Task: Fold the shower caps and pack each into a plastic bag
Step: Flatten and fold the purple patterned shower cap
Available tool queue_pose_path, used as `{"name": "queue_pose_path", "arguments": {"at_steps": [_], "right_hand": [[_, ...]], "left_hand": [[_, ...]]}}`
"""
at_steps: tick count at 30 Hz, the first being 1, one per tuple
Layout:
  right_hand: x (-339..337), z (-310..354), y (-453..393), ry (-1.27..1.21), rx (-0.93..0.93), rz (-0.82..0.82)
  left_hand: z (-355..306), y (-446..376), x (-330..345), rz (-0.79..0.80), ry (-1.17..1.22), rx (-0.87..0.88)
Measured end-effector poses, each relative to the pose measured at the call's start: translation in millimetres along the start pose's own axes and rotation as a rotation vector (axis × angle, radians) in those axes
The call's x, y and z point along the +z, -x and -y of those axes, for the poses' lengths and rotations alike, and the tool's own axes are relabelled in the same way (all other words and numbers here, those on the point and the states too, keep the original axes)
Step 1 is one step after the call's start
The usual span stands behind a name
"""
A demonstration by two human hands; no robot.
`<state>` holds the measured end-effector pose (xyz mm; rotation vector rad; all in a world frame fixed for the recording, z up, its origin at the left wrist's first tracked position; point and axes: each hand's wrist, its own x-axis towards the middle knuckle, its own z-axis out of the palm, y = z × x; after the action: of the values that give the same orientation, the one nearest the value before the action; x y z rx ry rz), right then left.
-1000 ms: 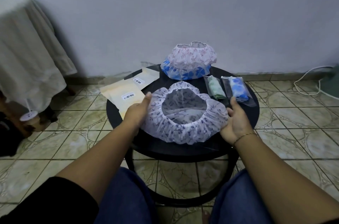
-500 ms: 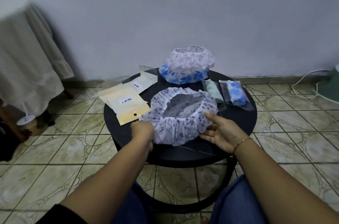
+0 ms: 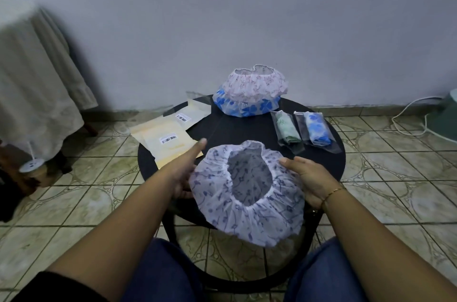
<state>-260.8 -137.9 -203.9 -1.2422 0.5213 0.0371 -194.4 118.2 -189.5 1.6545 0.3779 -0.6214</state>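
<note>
The cap (image 3: 247, 193) hangs opening-up over the table's (image 3: 329, 160) 6 o'clock edge, held between both hands. To fold it well, I'd lay it flat on the table, press the air out, then bring the elastic rim edge to edge. The left hand (image 3: 184, 173) supports it at 9 o'clock, fingers straight, forefinger pointing away. The right hand (image 3: 306, 178) cups it at 3 o'clock, fingers loosely extended against the frill.
</note>
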Motion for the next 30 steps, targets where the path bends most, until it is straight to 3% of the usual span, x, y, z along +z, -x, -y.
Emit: {"name": "queue_pose_path", "arguments": {"at_steps": [4,8,14,19,23,26,30], "right_hand": [[0,-2,-4,-0.043,-0.04,-0.018],[-5,-6,-11,0.177,-0.124,-0.157],[-1,-4,-13,0.355,-0.247,-0.247],[3,1,-12,0.445,-0.263,-0.29],[2,5,-15,0.533,-0.234,-0.333],[1,0,-17,0.522,-0.192,-0.3],[7,-4,-18,0.602,-0.254,-0.394]], "left_hand": [[-3,-4,8,-0.039,-0.064,0.075],[-11,-10,2,-0.155,-0.004,0.146],[-25,-15,-3,-0.185,0.007,0.313],[-12,-9,-7,-0.268,-0.138,0.222],[3,-2,-5,-0.217,-0.241,0.142],[3,-4,-4,-0.196,-0.355,0.175],[0,-8,2,-0.255,-0.265,0.28]]}}
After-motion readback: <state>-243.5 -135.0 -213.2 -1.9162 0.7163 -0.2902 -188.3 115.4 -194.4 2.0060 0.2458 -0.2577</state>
